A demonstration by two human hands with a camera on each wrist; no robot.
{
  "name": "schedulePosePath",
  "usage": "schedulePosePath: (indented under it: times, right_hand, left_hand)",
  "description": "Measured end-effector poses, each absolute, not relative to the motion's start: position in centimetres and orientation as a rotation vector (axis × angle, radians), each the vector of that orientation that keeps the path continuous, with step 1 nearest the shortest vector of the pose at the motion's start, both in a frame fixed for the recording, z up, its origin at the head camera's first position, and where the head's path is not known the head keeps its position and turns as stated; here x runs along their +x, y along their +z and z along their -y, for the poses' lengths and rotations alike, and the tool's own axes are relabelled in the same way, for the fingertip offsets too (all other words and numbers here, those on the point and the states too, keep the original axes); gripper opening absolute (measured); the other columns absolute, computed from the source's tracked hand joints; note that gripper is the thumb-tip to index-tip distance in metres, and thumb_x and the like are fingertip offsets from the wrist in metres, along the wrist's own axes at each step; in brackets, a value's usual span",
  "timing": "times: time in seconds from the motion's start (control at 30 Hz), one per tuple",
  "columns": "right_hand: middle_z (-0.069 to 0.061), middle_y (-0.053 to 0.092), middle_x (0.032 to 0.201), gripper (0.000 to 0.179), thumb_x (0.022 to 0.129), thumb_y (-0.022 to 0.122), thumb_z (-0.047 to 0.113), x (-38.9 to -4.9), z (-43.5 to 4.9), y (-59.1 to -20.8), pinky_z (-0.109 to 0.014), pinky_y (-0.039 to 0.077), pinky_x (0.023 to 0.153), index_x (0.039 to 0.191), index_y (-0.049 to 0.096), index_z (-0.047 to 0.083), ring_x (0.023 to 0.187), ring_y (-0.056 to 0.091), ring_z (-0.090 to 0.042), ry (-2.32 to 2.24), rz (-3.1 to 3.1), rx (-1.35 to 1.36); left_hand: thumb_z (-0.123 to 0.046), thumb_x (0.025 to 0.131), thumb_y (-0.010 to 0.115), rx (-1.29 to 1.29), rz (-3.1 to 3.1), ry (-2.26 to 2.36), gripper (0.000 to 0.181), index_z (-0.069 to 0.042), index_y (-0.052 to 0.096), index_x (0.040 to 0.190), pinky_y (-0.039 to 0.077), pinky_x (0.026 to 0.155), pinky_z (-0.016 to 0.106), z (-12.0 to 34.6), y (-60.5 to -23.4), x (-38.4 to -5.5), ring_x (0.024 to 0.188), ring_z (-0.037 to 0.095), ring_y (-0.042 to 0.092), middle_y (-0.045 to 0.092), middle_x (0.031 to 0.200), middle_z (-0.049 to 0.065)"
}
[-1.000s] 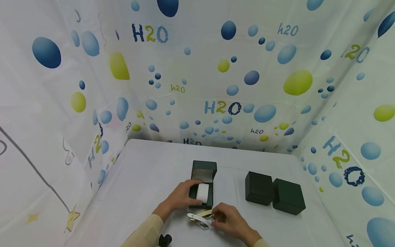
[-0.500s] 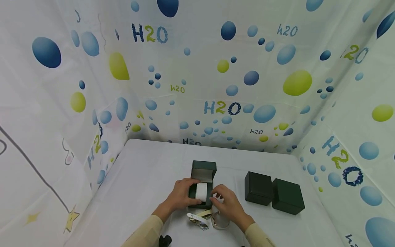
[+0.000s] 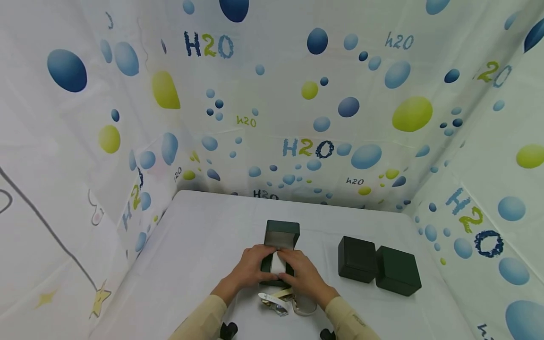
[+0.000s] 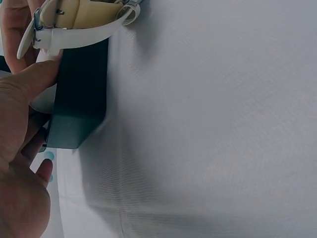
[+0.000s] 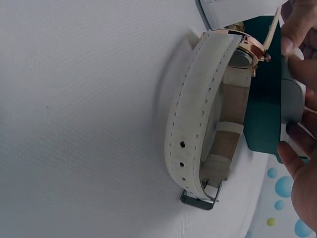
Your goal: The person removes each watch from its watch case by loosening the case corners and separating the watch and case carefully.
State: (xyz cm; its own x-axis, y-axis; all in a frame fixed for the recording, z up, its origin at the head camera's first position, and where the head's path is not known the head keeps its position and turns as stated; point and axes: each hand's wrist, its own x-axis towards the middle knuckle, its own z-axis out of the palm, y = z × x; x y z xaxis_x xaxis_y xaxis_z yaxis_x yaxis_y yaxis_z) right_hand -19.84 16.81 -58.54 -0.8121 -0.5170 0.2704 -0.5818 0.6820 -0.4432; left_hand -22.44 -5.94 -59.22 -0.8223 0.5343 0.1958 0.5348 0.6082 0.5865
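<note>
An open dark green watch box (image 3: 282, 227) stands on the table with its lid raised at the back. Inside it sits a white watch cushion (image 3: 278, 265). My left hand (image 3: 248, 270) reaches over the left wall and grips the cushion between thumb and fingers. From the other side my right hand (image 3: 305, 275) pinches it the same way, the two thumbs close together at the front end. Just in front of the box lie wristwatches with pale straps: one white-strapped watch (image 3: 273, 302) to the left, another white-strapped watch (image 5: 195, 114) with a rose-gold case to the right.
Two closed dark boxes stand side by side to the right, a black-looking box (image 3: 357, 259) and a dark green box (image 3: 398, 270). A white cloth (image 3: 204, 226) covers the table. Patterned curtains (image 3: 280, 94) enclose it at the back and sides.
My right hand has let go of a watch in front of the box, moved up and left, and taken hold of the cushion. My left hand has kept its grip there.
</note>
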Motion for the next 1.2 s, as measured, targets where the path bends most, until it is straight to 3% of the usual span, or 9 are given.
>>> schedulePosePath:
  times: [0.33,0.47,0.57,0.73,0.9,1.0,1.1,1.2]
  right_hand:
    - [-0.006,0.062,0.146,0.057,0.095,0.078,0.028,-20.3,-16.6,-58.6,-0.045,0.053,0.102,0.146,0.058,0.009,0.123,0.060,-0.025,0.700,2.775,0.967]
    - [-0.006,0.065,0.140,0.053,0.094,0.079,0.029,-20.4,-16.4,-58.7,-0.046,0.054,0.098,0.140,0.063,0.009,0.118,0.061,-0.026,0.586,2.756,1.004]
    - [-0.009,0.067,0.136,0.051,0.092,0.081,0.029,-20.4,-16.3,-58.9,-0.047,0.054,0.097,0.135,0.066,0.008,0.115,0.061,-0.027,0.514,2.735,1.008]
    - [-0.011,0.067,0.136,0.052,0.091,0.082,0.027,-20.4,-16.2,-59.2,-0.048,0.054,0.097,0.135,0.066,0.006,0.116,0.060,-0.028,0.488,2.733,0.992]
    - [-0.011,0.066,0.139,0.053,0.092,0.081,0.030,-20.3,-16.2,-59.2,-0.048,0.053,0.098,0.138,0.065,0.007,0.118,0.060,-0.027,0.474,2.758,0.971]
    - [-0.009,0.066,0.141,0.054,0.093,0.079,0.033,-20.2,-16.2,-59.2,-0.049,0.054,0.097,0.139,0.065,0.009,0.119,0.059,-0.027,0.464,2.789,0.947]
    - [-0.008,0.065,0.143,0.054,0.095,0.078,0.034,-20.1,-16.2,-59.2,-0.050,0.053,0.096,0.141,0.064,0.010,0.119,0.057,-0.026,0.469,2.827,0.920]
    - [-0.008,0.064,0.145,0.053,0.096,0.076,0.034,-19.9,-16.2,-59.2,-0.051,0.051,0.095,0.142,0.064,0.011,0.118,0.056,-0.026,0.472,2.849,0.895]
  left_hand:
    - [-0.030,0.088,0.086,-0.982,2.808,-1.256,0.073,-0.005,0.055,0.149,0.042,0.117,0.058,6.2,-59.0,-22.3,0.144,0.036,0.047,0.056,0.151,0.012]
    - [-0.029,0.089,0.085,-0.823,2.739,-1.297,0.046,-0.011,0.069,0.128,0.050,0.110,0.052,6.5,-59.0,-22.0,0.130,0.027,0.058,0.066,0.134,0.003]
    - [-0.027,0.091,0.083,-0.685,2.660,-1.316,0.024,-0.016,0.070,0.108,0.054,0.100,0.045,6.7,-59.0,-22.1,0.114,0.022,0.064,0.068,0.113,-0.005]
    - [-0.027,0.094,0.080,-0.558,2.572,-1.338,0.019,-0.016,0.067,0.102,0.055,0.091,0.041,6.8,-58.7,-22.5,0.103,0.022,0.066,0.067,0.102,-0.004]
    - [-0.036,0.097,0.076,-0.466,2.534,-1.391,0.036,-0.012,0.058,0.116,0.056,0.093,0.044,6.2,-58.0,-23.2,0.109,0.028,0.062,0.061,0.115,0.003]
    - [-0.045,0.096,0.075,-0.414,2.522,-1.457,0.060,-0.017,0.047,0.141,0.054,0.102,0.046,5.7,-57.1,-23.7,0.124,0.026,0.057,0.055,0.133,0.004]
    - [-0.054,0.098,0.069,-0.428,2.524,-1.535,0.081,-0.026,0.028,0.162,0.048,0.113,0.049,5.2,-56.1,-24.3,0.142,0.023,0.048,0.046,0.154,0.004]
    - [-0.058,0.103,0.057,-0.466,2.547,-1.603,0.080,-0.027,0.020,0.167,0.042,0.119,0.052,4.8,-55.2,-24.8,0.152,0.024,0.040,0.041,0.164,0.005]
